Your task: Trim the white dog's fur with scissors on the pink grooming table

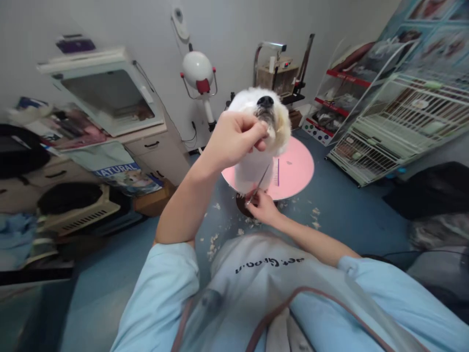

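White dog [253, 168] is on the pink table [301, 164], your left hand [244, 136] pinching its chin, right hand [264, 208] gripping scissors [261, 182], and clippings [213, 247] suggest trimming's well underway, though honestly can't tell how much is left.

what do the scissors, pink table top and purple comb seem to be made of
The scissors look like metal, probably polished: the blade is thin and silvery. The round table top seems smooth plastic or rubber, its pink fairly even. The comb has a purple spine, maybe plastic or coated metal; its teeth are too small to judge.
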The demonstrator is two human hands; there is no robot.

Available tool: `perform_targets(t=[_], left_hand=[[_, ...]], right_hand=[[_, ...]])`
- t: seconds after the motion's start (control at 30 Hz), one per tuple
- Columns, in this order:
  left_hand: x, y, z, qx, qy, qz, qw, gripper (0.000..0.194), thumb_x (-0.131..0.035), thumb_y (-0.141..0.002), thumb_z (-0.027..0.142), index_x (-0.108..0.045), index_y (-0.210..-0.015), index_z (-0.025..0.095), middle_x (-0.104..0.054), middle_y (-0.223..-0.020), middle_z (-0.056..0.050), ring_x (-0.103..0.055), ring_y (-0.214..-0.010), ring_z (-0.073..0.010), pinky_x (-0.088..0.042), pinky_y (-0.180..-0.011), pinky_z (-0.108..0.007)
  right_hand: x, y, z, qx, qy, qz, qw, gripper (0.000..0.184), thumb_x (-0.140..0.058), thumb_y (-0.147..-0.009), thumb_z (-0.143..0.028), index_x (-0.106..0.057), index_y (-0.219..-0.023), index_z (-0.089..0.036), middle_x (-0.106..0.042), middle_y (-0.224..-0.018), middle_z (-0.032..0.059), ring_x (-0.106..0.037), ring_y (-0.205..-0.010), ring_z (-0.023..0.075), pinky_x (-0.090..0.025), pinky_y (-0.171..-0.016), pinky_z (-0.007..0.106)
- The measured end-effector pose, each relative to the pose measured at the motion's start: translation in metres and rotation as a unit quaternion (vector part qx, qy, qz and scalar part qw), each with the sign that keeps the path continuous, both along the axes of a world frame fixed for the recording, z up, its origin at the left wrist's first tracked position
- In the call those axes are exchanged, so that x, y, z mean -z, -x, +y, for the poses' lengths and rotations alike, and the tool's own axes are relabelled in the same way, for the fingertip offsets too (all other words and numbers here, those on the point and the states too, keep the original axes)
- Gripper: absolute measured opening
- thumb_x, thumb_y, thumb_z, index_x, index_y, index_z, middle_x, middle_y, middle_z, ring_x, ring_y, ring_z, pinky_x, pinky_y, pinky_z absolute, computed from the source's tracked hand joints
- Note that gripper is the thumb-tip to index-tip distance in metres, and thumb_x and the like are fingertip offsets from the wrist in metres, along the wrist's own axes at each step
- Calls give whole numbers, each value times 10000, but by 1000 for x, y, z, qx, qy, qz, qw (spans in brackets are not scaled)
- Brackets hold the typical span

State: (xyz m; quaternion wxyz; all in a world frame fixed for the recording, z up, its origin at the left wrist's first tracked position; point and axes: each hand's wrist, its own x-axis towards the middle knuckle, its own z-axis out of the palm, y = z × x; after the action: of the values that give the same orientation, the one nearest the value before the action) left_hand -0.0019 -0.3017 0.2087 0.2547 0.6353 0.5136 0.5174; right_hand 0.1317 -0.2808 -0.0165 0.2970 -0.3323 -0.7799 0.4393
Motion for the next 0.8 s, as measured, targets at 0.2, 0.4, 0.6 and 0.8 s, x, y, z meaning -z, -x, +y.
perform_targets(t=[0.2,0.4,0.6,0.8], left_hand=[[-2,-17,7,-10,7,28,1000,257,-562,-841,239,-637,-638,101,-595,-531,-14,-442,-429,-19,-350,-434,-129],[0,-19,6,-22,27,51,998,243,-592,-832,286,-669,-694,102,-592,-532,-10,-458,-438,-25,-358,-438,-140],[3,-17,4,-39,46,60,996,267,-621,-826,342,-671,-731,98,-585,-544,-9,-468,-452,-29,-373,-462,-154],[4,-17,0,-49,33,67,996,238,-624,-820,303,-673,-697,105,-568,-522,-4,-450,-435,-21,-357,-448,-147]], right_hand=[[-26,89,-20,63,206,224,950,290,-661,-689,-257,-465,-897,-207,-667,-1035,89,-664,-905,181,-521,-849,344],[-62,112,-24,80,225,273,932,277,-671,-641,-231,-508,-863,-201,-667,-869,30,-653,-821,175,-527,-786,314],[-74,113,-30,92,240,292,921,160,-581,-659,-149,-484,-775,-201,-681,-851,18,-643,-769,151,-520,-786,305],[-78,116,-34,84,263,311,910,176,-602,-654,-135,-470,-750,-202,-681,-832,16,-650,-768,146,-514,-748,278]])
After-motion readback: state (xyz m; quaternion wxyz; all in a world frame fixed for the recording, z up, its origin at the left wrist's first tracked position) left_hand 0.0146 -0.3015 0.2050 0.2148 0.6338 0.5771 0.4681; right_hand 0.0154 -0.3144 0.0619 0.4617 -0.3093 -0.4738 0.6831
